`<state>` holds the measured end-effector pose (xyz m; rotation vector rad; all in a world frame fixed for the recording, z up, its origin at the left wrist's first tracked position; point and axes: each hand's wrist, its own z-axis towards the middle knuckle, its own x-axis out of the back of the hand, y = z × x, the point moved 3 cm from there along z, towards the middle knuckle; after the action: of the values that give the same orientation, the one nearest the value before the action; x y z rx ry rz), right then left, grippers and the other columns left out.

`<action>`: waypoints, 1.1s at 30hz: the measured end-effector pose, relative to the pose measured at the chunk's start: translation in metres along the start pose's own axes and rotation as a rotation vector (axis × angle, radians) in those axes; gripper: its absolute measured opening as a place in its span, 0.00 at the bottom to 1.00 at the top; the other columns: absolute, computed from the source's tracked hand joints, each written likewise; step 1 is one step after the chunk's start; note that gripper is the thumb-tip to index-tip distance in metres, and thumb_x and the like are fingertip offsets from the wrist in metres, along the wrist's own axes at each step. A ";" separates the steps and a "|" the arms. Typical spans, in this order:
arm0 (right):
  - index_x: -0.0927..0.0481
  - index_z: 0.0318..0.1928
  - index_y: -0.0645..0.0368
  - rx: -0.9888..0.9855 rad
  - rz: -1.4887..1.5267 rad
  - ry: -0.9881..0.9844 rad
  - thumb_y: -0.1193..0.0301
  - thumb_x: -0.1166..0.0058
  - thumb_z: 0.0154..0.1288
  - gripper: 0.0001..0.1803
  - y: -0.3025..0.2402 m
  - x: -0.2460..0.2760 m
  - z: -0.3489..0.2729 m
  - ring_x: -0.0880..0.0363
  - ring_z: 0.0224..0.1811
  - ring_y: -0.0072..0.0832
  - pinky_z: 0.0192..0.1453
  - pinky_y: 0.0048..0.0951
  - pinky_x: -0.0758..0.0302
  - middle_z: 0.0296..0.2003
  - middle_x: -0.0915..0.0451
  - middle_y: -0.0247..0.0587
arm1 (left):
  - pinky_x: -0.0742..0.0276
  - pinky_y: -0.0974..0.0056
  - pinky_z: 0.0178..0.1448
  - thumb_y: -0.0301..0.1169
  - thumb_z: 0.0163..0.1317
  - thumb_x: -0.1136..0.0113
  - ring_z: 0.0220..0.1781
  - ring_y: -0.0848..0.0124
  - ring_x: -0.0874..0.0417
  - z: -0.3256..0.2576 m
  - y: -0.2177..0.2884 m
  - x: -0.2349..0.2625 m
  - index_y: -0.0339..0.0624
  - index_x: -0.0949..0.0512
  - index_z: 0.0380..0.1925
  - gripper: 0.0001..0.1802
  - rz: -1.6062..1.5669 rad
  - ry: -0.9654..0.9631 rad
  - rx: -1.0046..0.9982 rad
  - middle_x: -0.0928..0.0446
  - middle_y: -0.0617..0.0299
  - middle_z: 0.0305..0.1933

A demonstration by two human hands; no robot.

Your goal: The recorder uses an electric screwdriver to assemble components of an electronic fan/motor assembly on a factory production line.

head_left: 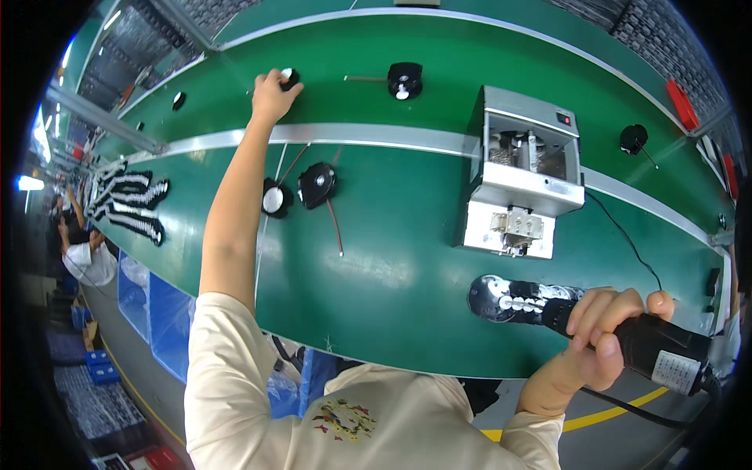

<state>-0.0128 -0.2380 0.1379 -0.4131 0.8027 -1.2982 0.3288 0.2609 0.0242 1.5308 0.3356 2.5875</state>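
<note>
My left hand (274, 95) stretches far out to the green belt, its fingers closed around a small round black part with a white face (290, 78). My right hand (601, 333) grips a black corded power tool (662, 352), shaped like an electric screwdriver, at the near right of the bench. The tool's front end lies by a dark, long, rounded holder (489, 299) with several shiny white pieces in it. Two round black parts with wires, one black-faced (316, 185) and one white-faced (274, 199), lie side by side on the bench, nearer than my left hand.
A silver box-shaped machine (521, 172) stands right of centre, its cable running to the right. More round black parts (405, 81) sit along the green belt (345, 102) behind a metal rail (392, 136). Black-and-white strips (129, 200) lie at left. People work farther left.
</note>
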 end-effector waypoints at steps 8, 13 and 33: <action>0.41 0.61 0.57 -0.056 -0.023 -0.005 0.78 0.40 0.59 0.32 0.002 0.015 -0.001 0.29 0.14 0.26 0.22 0.31 0.26 0.18 0.29 0.34 | 0.20 0.58 0.43 0.44 0.64 0.37 0.37 0.62 0.16 0.011 0.004 0.000 0.40 0.22 0.41 0.18 -0.249 -0.052 -0.097 0.21 0.55 0.33; 0.40 0.59 0.58 -0.054 -0.027 -0.027 0.79 0.39 0.58 0.31 -0.001 0.018 -0.003 0.29 0.14 0.26 0.22 0.30 0.26 0.19 0.28 0.35 | 0.25 0.64 0.31 0.39 0.76 0.54 0.28 0.70 0.19 -0.068 0.114 0.111 0.35 0.24 0.41 0.17 -0.672 -0.231 -0.095 0.24 0.59 0.27; 0.42 0.64 0.61 -0.071 -0.087 -0.076 0.76 0.45 0.61 0.32 0.002 0.004 -0.004 0.33 0.13 0.23 0.21 0.27 0.30 0.20 0.32 0.34 | 0.21 0.54 0.54 0.18 0.44 0.35 0.61 0.49 0.26 -0.286 0.236 0.116 0.42 0.20 0.35 0.15 -0.827 -0.743 -0.935 0.29 0.54 0.51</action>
<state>-0.0137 -0.2409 0.1327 -0.5558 0.7753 -1.3300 0.0252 0.0192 0.0480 1.3823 -0.2551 1.1318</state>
